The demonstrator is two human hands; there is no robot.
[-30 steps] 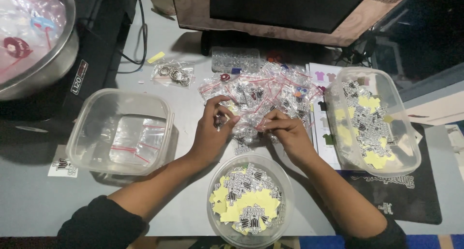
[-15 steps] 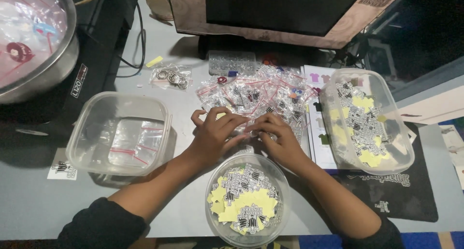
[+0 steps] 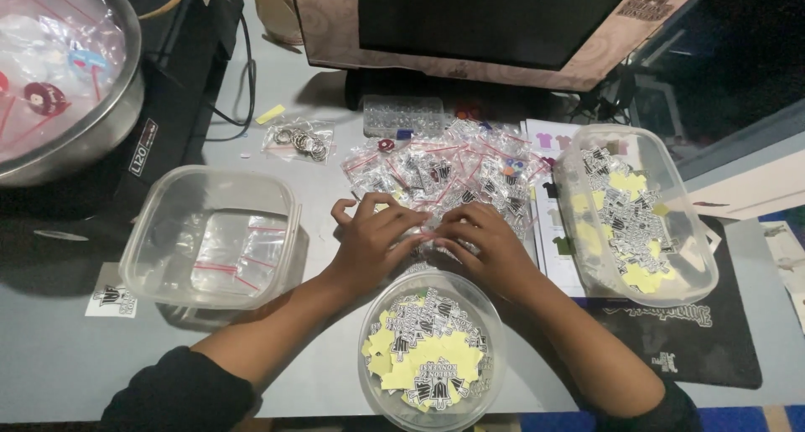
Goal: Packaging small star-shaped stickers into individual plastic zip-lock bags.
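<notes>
1. The left hand (image 3: 373,239) and the right hand (image 3: 486,243) are pressed together at the fingertips over the near edge of a pile of small clear bags (image 3: 444,176); the fingers are curled down on something between them, most likely one bag, though what exactly they pinch cannot be told
2. Against half a second earlier, the hands have drawn closer to one another and a little nearer the body, the left one turning palm-down over the right's fingertips; this reads as one bag being pulled out of the pile and worked on
3. Just below the hands sits a round clear tub (image 3: 432,352) holding yellow-backed and black-and-white stickers
4. Left of the left hand stands a square clear container (image 3: 210,235) with a few flat empty bags with red strips in it
5. Right of the right hand a longer clear container (image 3: 633,214) holds more of the same stickers
6. Beyond the pile, on the grey desk (image 3: 75,356), lie a bag of metal rings (image 3: 300,140) and a small clear box (image 3: 402,116); far left is a steel bowl (image 3: 63,80)
</notes>
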